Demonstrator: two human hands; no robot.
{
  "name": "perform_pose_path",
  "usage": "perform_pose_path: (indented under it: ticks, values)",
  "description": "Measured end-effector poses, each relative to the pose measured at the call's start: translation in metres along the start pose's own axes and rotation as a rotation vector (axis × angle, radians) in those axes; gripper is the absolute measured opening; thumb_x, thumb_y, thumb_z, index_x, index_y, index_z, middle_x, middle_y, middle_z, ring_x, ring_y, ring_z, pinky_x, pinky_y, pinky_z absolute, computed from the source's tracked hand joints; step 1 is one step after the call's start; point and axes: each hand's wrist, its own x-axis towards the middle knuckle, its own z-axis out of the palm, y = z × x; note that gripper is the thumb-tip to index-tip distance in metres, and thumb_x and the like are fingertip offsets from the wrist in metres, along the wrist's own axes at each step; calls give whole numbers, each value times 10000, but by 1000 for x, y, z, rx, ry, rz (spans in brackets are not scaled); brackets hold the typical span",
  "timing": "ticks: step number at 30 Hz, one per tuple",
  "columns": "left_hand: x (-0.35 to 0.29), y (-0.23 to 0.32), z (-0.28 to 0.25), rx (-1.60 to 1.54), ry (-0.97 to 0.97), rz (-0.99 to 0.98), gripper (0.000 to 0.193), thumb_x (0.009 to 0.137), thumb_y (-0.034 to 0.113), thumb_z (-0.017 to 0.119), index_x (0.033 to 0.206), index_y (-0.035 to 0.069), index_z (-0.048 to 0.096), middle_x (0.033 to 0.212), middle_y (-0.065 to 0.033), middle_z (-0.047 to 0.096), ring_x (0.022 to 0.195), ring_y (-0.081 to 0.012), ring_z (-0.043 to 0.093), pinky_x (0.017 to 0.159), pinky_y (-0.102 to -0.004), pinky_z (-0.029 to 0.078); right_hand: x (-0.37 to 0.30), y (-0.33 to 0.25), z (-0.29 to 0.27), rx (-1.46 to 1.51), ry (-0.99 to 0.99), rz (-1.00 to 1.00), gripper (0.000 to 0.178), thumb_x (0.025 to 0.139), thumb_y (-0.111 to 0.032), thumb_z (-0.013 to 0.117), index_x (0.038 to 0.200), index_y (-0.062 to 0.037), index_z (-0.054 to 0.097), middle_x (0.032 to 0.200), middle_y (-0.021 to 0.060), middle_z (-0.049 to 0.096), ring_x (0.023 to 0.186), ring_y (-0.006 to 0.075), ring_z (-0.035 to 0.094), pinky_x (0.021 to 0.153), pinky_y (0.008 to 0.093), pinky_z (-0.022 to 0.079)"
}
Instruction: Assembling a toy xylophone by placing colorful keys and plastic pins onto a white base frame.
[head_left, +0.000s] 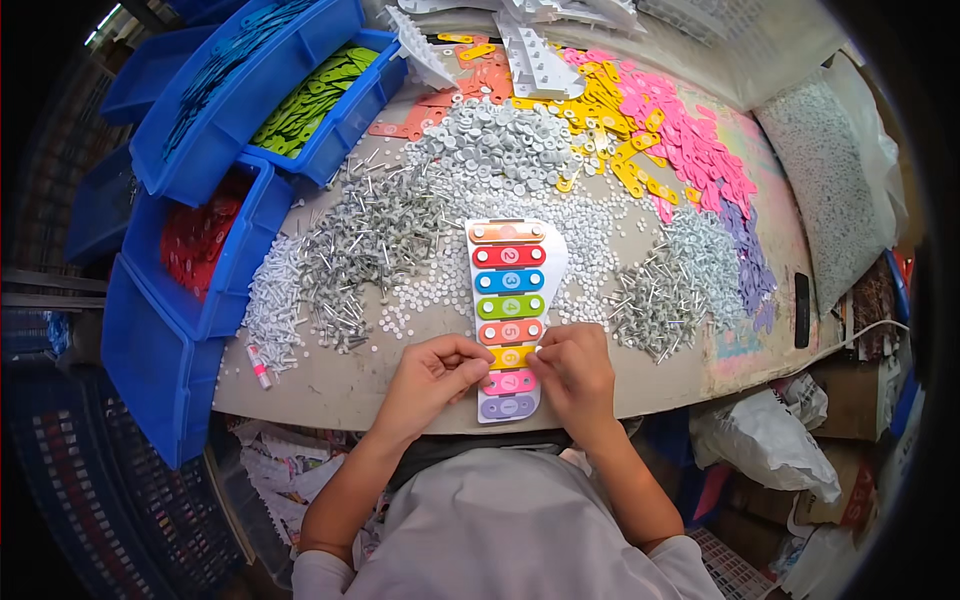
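A white toy xylophone [556, 262] lies lengthwise before me at the table's near edge, with several coloured bars across it. White round caps sit on the ends of the upper bars, down to the salmon bar [510, 332]. My left hand [432, 378] is closed in a pinch at the left end of the yellow bar [512, 357]. At that bar's right end my right hand [575, 372] pinches too. Whatever lies between the fingertips is too small or hidden to make out. Nearer me are the pink bar [508, 382] and the purple bar [507, 408], without white caps.
Beyond the toy lie heaps of white caps [500, 145], metal pins [375, 225] and pink bars [690, 140]. Blue bins [160, 350] line the left side, one holding red bars [200, 245]. A plastic bag of small white parts [830, 180] stands at the right.
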Motion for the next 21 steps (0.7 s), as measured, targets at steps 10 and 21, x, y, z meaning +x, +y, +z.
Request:
perform_pose_path:
  ticks: [10, 21]
  values:
    - [2, 3, 10, 21, 40, 77, 107, 987, 81, 703, 1058, 2, 716, 859, -12, 716, 693, -9, 590, 546, -157, 382, -3, 1, -2, 120, -1, 86, 159, 828, -36, 813, 887, -26, 665, 877, 70, 651, 819, 206, 606, 697, 345, 490]
    - [11, 4, 4, 542, 88, 59, 550, 930, 236, 786, 1296, -21, 467, 612, -5, 585, 550, -78, 531, 523, -279, 391, 10, 4, -15, 642, -344, 921, 233, 959, -178, 765, 943, -51, 570, 584, -32, 548, 484, 27, 439, 431, 238, 304]
